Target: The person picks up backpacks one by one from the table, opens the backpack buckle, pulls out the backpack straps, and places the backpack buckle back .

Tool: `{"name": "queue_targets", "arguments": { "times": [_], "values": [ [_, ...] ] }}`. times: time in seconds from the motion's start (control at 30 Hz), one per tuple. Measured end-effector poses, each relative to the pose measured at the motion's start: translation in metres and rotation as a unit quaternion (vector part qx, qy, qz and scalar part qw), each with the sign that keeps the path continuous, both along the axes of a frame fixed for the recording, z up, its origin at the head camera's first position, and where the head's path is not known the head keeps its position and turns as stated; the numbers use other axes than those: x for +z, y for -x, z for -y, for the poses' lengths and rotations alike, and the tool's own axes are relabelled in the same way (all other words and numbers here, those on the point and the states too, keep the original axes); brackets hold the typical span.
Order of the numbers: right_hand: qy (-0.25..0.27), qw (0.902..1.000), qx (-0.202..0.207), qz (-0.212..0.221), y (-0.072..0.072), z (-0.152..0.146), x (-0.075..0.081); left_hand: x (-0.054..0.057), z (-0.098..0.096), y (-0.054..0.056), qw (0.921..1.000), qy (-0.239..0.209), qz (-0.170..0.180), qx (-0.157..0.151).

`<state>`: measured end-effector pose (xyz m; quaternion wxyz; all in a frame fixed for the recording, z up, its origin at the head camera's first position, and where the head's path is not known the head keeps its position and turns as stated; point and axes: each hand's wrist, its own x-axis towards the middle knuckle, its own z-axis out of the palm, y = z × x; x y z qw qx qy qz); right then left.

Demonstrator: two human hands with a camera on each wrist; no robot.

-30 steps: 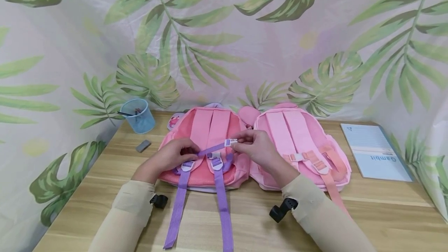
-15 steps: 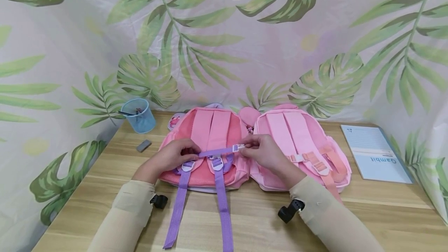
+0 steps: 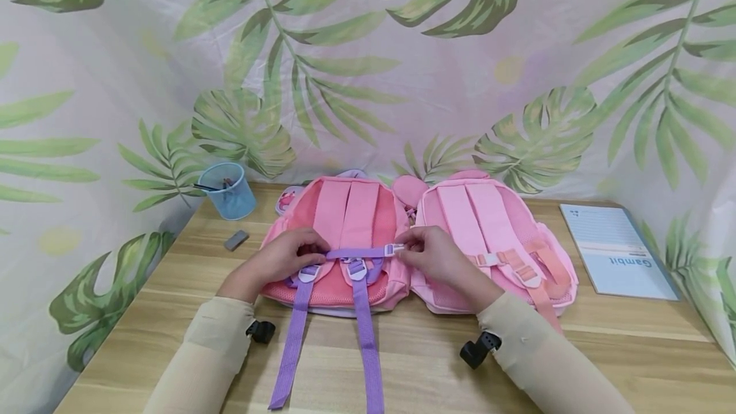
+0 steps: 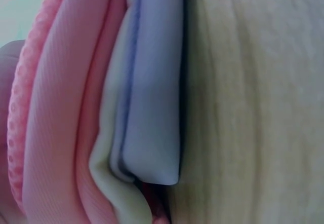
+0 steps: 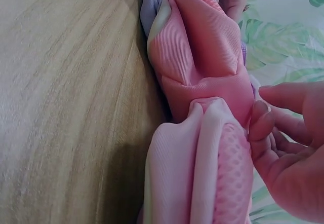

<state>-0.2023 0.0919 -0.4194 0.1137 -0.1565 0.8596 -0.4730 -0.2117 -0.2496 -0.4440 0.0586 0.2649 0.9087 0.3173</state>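
A coral-pink backpack (image 3: 397,280) lies with its shoulder straps facing up. Across it runs a purple chest strap (image 3: 356,252), ending in a white plastic buckle (image 3: 392,250). My left hand (image 3: 292,250) pinches the strap's left part between thumb and fingers. At the other end, the fingers of my right hand (image 3: 432,253) pinch the buckle, and the strap stretches straight between both hands. Two purple webbing tails (image 3: 368,337) hang toward me from white adjusters. In the right wrist view, my right hand (image 5: 293,153) is beside the bag's edge; the buckle is mostly hidden there.
A lighter pink backpack (image 3: 448,209) with orange straps lies directly to the right, its chest buckle fastened. At the back left stand a blue mesh pen cup (image 3: 232,200) and a grey eraser-like block (image 3: 236,239). A notebook (image 3: 618,251) lies at the right on the wooden table (image 3: 431,363).
My right hand has moved slightly right and down with the buckle, bringing the purple strap from a slant to nearly level. My left hand has stayed almost in place.
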Motion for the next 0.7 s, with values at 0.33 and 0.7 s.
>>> {"name": "queue_targets", "arguments": {
  "times": [0.33,0.7],
  "values": [
    [-0.088,0.9955,0.006,-0.035,-0.0018,0.0057,0.0036,0.0009,-0.0005,0.0000,1.0000,0.006,-0.007,-0.002],
    [-0.115,0.9923,0.019,-0.042,-0.0020,0.0051,0.0066,0.0048,-0.0045,-0.0008,0.9995,0.028,0.000,0.012]
  ]
}}
